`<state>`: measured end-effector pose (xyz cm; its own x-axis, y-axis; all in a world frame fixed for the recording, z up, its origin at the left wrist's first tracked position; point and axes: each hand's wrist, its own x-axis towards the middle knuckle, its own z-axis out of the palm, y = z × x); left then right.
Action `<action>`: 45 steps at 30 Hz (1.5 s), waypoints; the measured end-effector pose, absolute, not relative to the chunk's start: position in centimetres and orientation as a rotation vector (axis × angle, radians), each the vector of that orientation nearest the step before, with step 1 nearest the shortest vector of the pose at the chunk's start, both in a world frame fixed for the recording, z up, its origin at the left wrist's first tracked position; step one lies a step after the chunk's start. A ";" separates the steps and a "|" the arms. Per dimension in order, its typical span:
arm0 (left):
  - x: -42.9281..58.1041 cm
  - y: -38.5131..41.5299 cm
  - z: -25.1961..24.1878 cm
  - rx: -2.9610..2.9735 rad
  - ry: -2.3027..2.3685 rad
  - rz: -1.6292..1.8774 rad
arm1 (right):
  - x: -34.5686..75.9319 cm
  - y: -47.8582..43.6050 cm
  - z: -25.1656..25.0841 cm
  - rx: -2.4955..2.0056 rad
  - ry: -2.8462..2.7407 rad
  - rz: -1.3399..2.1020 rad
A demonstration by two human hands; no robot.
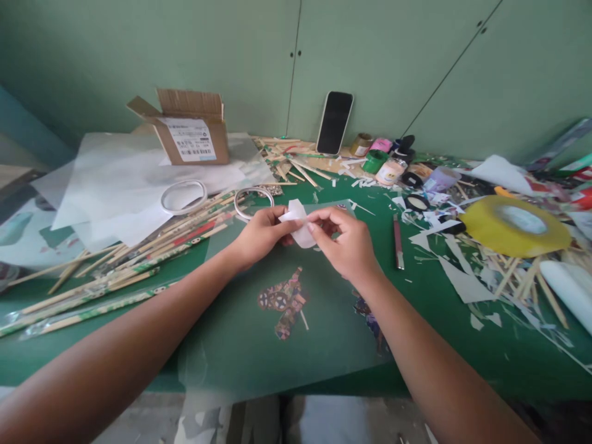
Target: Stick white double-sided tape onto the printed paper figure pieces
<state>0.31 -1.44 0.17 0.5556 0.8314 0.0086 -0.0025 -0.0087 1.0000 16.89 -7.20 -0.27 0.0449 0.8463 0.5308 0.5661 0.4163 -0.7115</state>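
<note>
A small piece of white paper or film (303, 235) is pinched between my two hands above the table. My left hand (264, 234) grips its left side between thumb and fingers. On the other side, the thumb and forefinger of my right hand (345, 237) close on its edge. Beneath them lies a translucent sheet (240, 345) bearing a patterned cut-out figure (284, 302) with a thin white strip beside it. A second dark purple figure (370, 320) is partly hidden by my right forearm.
Wrapped bamboo sticks (139, 265) and tape rings (184, 197) lie left, below a cardboard box (192, 139). A phone (335, 123) leans at the back near paint jars (374, 161). Rightward are a cutter knife (398, 242), a yellow tape roll (485, 225) and paper scraps (467, 280).
</note>
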 end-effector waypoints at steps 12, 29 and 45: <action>-0.2 -1.2 -0.1 1.905 0.853 0.765 | 17.3 -7.3 -0.1 -1.405 -1.712 0.410; -0.4 -1.3 0.3 1.995 0.861 0.730 | 17.4 -7.3 -0.2 -1.423 -1.796 0.396; -0.5 -1.0 0.1 1.930 0.846 0.709 | 17.1 -7.0 0.0 -1.412 -1.686 0.506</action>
<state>-0.51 -1.01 0.08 0.6037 0.7843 0.1428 0.2775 -0.3747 0.8847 17.15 -6.99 0.01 0.0058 0.9372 0.3488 0.5899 0.2784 -0.7580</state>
